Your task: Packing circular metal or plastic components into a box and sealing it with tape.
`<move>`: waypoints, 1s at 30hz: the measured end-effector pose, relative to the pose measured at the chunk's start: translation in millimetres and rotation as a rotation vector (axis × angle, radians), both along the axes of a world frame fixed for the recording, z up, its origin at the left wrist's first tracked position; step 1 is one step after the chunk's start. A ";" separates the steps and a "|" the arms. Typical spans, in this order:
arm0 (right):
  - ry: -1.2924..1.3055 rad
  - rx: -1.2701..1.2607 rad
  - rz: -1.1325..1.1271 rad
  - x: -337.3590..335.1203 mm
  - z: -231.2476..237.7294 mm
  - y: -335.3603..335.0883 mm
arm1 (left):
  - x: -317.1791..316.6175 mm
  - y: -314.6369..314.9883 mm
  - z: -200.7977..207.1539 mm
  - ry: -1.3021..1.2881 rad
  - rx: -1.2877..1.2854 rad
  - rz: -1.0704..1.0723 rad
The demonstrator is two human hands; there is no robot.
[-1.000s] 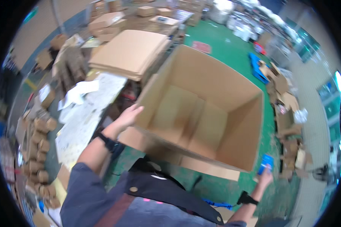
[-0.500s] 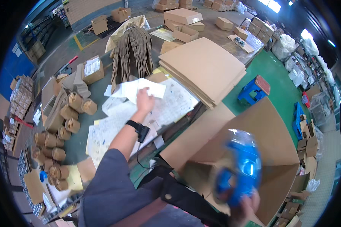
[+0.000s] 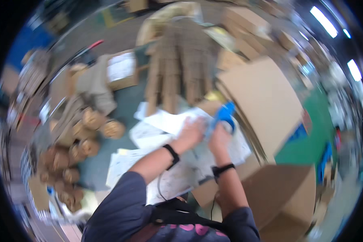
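Head view: we see both hands meeting over scattered white papers (image 3: 165,121).
Stacked flat cardboard (image 3: 262,97) lies just beside them; our right hand (image 3: 220,139) grips a blurred blue tape dispenser (image 3: 225,115), our left hand (image 3: 191,133) touching it, grip unclear.

Single head-worn fisheye view, looking steeply down, close over the paper-strewn worktable (image 3: 121,177)

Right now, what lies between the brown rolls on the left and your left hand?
In the head view, white paper sheets lie between the brown rolls and the left hand.
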State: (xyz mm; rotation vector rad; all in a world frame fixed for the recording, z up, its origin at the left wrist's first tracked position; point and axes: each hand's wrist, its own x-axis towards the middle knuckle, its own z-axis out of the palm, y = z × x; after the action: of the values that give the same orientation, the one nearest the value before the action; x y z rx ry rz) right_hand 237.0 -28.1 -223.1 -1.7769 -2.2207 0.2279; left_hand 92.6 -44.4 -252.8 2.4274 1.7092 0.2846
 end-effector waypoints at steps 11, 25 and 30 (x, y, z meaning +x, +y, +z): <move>0.665 -0.589 0.123 65.9 89.3 -104.1 | -66.2 -165.0 52.3 -0.543 -0.410 0.063; 0.197 -0.559 1.196 -43.6 175.0 -275.3 | -39.5 -406.6 130.1 -0.269 -0.174 0.610; 0.249 -0.586 1.479 -48.9 141.7 -359.4 | -1.5 -581.7 101.5 -0.293 -0.479 1.075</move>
State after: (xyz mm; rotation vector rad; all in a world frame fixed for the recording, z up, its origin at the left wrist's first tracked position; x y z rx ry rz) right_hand 188.1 -387.5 -81.4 0.1728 -2.8967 1.3467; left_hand 91.0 -626.1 -151.3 0.9309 2.3877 0.2726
